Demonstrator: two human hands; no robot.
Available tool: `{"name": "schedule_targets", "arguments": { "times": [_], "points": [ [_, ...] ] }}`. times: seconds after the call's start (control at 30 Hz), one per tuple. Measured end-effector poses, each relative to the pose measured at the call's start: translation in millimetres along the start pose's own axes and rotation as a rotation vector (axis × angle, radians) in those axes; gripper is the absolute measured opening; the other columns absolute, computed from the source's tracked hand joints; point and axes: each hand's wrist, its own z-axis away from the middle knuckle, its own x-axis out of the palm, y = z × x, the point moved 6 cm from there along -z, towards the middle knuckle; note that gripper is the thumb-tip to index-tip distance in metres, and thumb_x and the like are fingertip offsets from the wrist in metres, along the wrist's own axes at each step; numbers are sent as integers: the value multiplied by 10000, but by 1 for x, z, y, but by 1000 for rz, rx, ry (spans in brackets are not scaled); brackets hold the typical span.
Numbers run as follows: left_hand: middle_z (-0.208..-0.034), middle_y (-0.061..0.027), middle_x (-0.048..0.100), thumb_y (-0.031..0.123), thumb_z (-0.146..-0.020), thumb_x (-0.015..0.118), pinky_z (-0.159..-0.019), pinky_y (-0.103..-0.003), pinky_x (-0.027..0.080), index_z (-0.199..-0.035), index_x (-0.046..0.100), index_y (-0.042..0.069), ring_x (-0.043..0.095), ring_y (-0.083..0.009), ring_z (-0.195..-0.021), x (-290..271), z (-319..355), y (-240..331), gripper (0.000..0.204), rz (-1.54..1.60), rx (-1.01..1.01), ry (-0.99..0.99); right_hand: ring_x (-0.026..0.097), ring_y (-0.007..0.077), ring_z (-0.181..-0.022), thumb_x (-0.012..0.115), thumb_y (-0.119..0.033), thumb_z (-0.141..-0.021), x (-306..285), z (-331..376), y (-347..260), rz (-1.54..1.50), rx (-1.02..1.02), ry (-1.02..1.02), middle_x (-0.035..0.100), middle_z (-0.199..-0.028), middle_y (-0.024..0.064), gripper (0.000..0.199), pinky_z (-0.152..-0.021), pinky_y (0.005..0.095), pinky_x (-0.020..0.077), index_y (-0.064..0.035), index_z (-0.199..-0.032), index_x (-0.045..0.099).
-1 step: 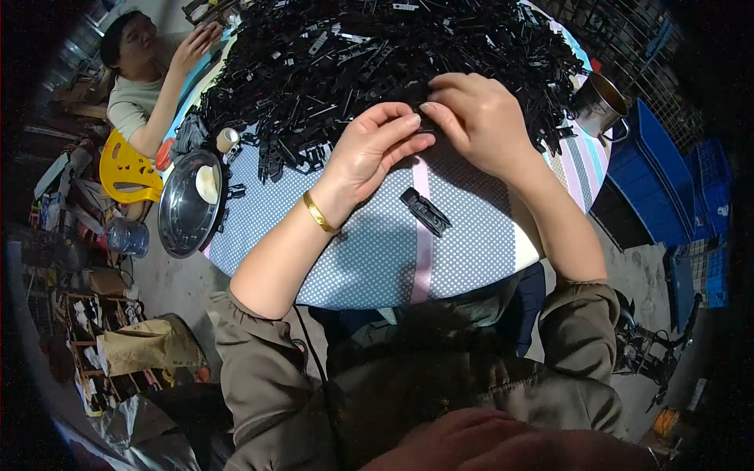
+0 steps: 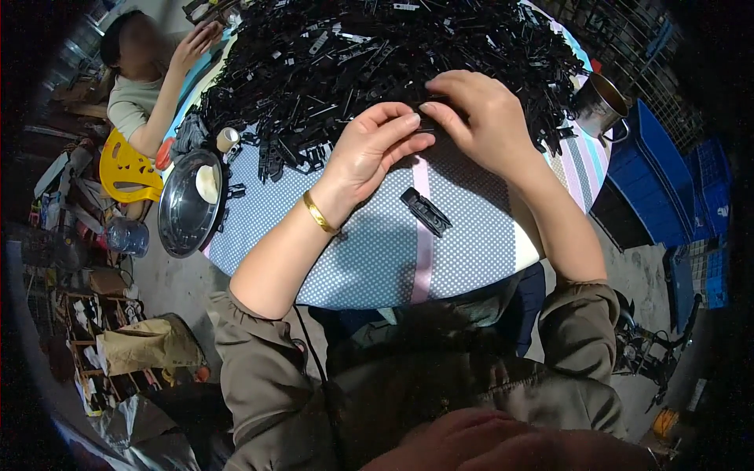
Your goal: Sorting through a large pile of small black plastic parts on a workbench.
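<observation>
At the near edge of a large heap of small black plastic parts (image 2: 322,78), my two hands meet above the table. My left hand (image 2: 367,149), with a gold bangle at its wrist, is closed, thumb against the fingers. My right hand (image 2: 488,124) curls just beside it, thumb and fingertips drawn together. Something dark seems to lie between the fingertips, but against the black heap I cannot make it out. Nearer to me, one longish black plastic piece (image 2: 426,212) rests alone on the patterned tablecloth (image 2: 369,259), touched by neither hand.
Left of the heap are a dark shiny bowl (image 2: 188,228) holding a pale object and a small roll (image 2: 228,140). A metal mug (image 2: 601,102) stands at the right. Blue crates (image 2: 648,173) are beyond the table's right edge. A co-worker (image 2: 137,102) sits far left near a yellow chair (image 2: 129,169).
My right hand has shifted very slightly, its fingers a touch higher. All else looks the same.
</observation>
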Motion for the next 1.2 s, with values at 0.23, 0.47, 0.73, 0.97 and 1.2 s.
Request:
{"name": "schedule_targets", "arguments": {
  "times": [0.23, 0.47, 0.73, 0.97, 1.2],
  "points": [
    [-894, -71, 580, 88, -853, 541, -736, -251, 523, -958, 525, 11, 624, -197, -828, 4, 1, 2, 131, -160, -21, -41, 589, 113, -815, 623, -121, -781, 21, 4, 20, -662, 292, -269, 621, -916, 43, 377, -702, 243, 477, -86, -1149, 550],
    [-1025, -162, 567, 75, -872, 490, -830, -302, 503, -1096, 497, -79, 595, -264, -922, -4, -1, 2, 272, -73, -20, 50, 598, 105, -783, 622, -77, -778, 4, 3, 26, -588, 312, -252, 613, -853, 39, 247, -672, 223, 486, -32, -1018, 583],
    [-1055, -169, 548, 92, -906, 428, -873, -288, 482, -1163, 437, -87, 576, -229, -958, -4, 0, 8, 313, -111, 161, 134, 565, 86, -634, 665, -146, -767, 20, 13, 47, -779, 623, -259, 626, -761, 42, 175, -598, 203, 467, 5, -855, 650],
    [-1033, -136, 556, 89, -913, 414, -867, -287, 487, -1190, 425, -57, 579, -193, -937, 2, 3, 9, 314, -198, 179, 142, 538, 55, -578, 702, -170, -729, 14, 12, 33, -513, 605, -83, 631, -659, 27, 175, -524, 192, 425, -3, -771, 672],
    [-1055, -158, 534, 65, -911, 395, -867, -296, 483, -1200, 398, -79, 570, -200, -938, 0, 4, 7, 323, -79, 159, 155, 557, 58, -567, 703, -174, -726, 17, 15, 24, -438, 547, 53, 634, -644, 44, 180, -513, 192, 436, 1, -730, 660]
  ]
}}
